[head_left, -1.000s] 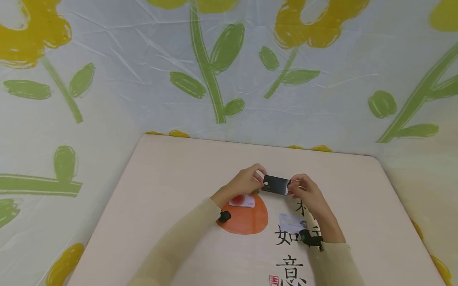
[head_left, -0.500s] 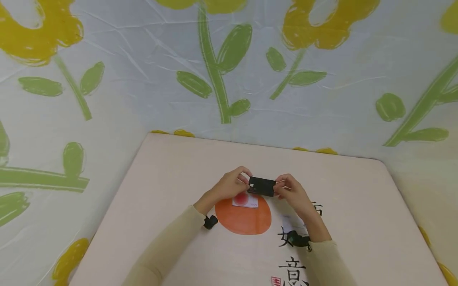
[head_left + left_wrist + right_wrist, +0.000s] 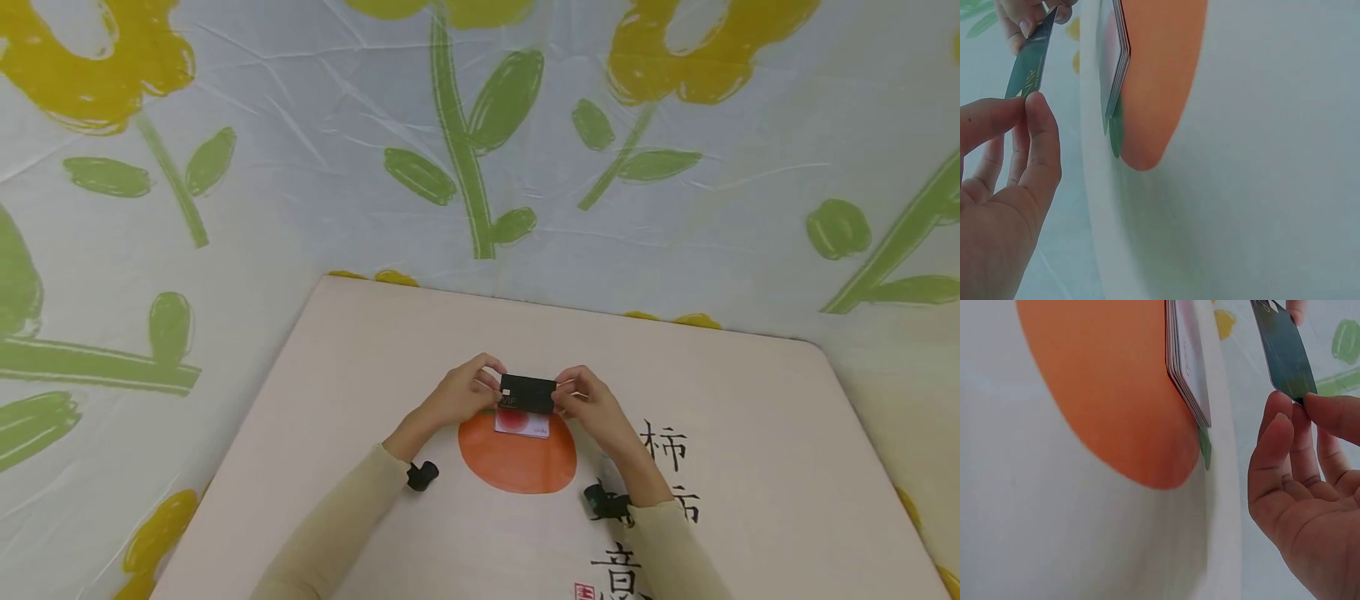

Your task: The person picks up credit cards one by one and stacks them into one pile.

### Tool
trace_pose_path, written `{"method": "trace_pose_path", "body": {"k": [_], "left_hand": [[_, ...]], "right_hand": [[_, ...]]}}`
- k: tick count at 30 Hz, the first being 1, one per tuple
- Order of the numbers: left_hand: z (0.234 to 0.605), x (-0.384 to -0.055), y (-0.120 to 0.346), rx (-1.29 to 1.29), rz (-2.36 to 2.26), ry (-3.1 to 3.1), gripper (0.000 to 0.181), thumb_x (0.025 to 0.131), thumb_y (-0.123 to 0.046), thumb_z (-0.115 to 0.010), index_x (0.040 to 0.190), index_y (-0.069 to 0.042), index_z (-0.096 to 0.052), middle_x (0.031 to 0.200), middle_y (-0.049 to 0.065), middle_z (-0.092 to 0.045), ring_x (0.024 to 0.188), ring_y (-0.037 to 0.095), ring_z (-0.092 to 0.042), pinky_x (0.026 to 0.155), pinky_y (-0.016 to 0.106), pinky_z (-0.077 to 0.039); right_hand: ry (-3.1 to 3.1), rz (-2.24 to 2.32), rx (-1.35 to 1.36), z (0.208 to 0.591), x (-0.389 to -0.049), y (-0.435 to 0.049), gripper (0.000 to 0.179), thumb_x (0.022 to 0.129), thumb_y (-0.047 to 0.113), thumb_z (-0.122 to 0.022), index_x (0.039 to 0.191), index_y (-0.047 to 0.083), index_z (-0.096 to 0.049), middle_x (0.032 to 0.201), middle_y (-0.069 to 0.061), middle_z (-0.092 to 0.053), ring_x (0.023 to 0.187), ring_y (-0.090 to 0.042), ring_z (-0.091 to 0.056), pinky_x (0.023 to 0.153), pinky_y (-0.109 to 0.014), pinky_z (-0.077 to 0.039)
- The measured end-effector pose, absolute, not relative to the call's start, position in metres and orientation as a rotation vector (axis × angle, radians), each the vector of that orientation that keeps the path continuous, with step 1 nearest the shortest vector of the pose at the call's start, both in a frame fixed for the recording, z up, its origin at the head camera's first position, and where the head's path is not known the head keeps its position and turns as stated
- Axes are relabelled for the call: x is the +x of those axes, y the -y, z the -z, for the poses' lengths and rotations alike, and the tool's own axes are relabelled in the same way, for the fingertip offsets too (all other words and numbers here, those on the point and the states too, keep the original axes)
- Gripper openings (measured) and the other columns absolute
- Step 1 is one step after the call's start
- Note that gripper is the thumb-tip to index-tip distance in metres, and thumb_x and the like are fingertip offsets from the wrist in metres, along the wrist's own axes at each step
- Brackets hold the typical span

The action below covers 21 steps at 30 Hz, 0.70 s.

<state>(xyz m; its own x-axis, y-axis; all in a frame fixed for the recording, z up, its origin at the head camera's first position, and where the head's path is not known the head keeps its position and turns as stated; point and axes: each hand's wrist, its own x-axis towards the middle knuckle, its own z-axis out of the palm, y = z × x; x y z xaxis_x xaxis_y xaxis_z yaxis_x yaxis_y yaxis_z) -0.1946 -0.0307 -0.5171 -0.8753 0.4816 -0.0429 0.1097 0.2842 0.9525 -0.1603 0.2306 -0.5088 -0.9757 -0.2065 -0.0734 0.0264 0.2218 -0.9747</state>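
Observation:
A black card (image 3: 528, 394) marked VIP, with a small pale chip square, is held up between my two hands. My left hand (image 3: 459, 397) pinches its left end with thumb and fingers. At the right end, my right hand (image 3: 597, 414) pinches it likewise. Just below the card in the head view lies a neat stack of cards (image 3: 523, 423), its top one white with a red round print. Both wrist views show the layered edges of this stack (image 3: 1121, 59), apart from the black card (image 3: 1288, 356).
The pale table mat (image 3: 360, 358) bears a printed orange persimmon (image 3: 517, 467) beneath the stack and black brush characters (image 3: 663, 446) to the right. A flower-patterned cloth (image 3: 337, 167) hangs behind the table. A dark wrist camera (image 3: 603, 502) sits at my right wrist.
Both hands have carried the black card leftward, from right of the card stack to over its upper edge. The head view has turned slightly. A pale card by the right wrist is now mostly hidden.

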Motion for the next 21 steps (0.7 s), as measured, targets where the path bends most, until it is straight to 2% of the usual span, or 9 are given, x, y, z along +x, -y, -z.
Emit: {"method": "trace_pose_path", "body": {"k": [9,17,21], "left_hand": [[0.524,-0.190,0.039,0.462,-1.672,-2.234,0.031,0.090,-0.001,-0.065,0.119,-0.012,-0.061,0.094,0.005,-0.066,0.077,0.017,-0.070,0.071,0.031,-0.056],[0.526,-0.186,0.035,0.328,-1.712,-2.248,0.031,0.085,-0.001,-0.069,0.115,-0.007,-0.066,0.091,0.004,-0.069,0.076,0.015,-0.070,0.071,0.029,-0.056],[0.528,-0.186,0.031,0.287,-1.664,-2.307,0.031,0.083,-0.004,-0.072,0.113,-0.009,-0.068,0.090,0.000,-0.070,0.075,0.012,-0.070,0.075,0.031,-0.055]], "right_hand": [[-2.280,1.830,-0.148,0.510,-0.159,-0.221,0.023,0.098,0.003,-0.061,0.119,-0.002,-0.051,0.100,-0.025,-0.060,0.086,-0.037,-0.062,0.077,-0.035,-0.055],[-2.286,1.787,-0.048,0.515,-0.159,-0.218,0.024,0.097,0.003,-0.062,0.119,-0.002,-0.055,0.097,-0.020,-0.063,0.082,-0.030,-0.063,0.074,-0.030,-0.055],[-2.286,1.784,-0.012,0.519,-0.158,-0.217,0.024,0.096,0.001,-0.062,0.118,-0.004,-0.056,0.096,-0.018,-0.063,0.080,-0.026,-0.063,0.072,-0.029,-0.056]]}}
